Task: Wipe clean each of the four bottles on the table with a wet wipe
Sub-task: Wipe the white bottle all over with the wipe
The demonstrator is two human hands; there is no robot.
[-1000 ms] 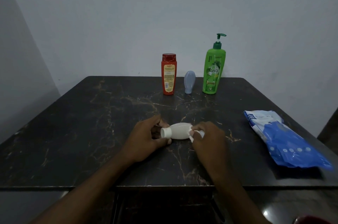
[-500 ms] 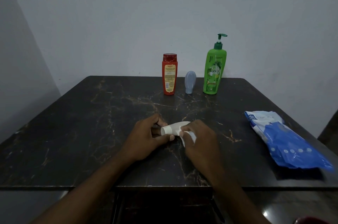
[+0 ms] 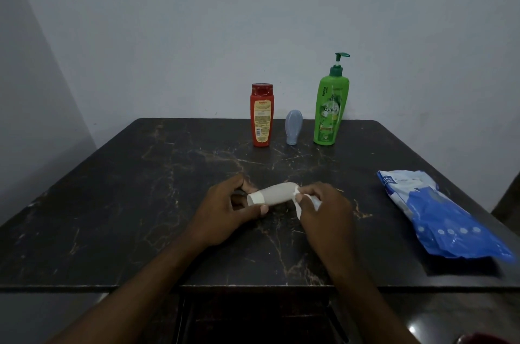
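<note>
Behind hands, 3 bottles (image 3: 292,127) upright, wipes pkt (image 3: 439,217) right

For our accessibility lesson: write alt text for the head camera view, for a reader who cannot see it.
Two hands clean a white bottle lying sideways over a dark marble table: the left hand grips its cap end, the right hand presses a wet wipe to its base. Red, grey-blue and green pump bottles stand behind; a blue wipes pack lies right.

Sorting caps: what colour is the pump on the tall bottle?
Dark green pump, head view.
</note>
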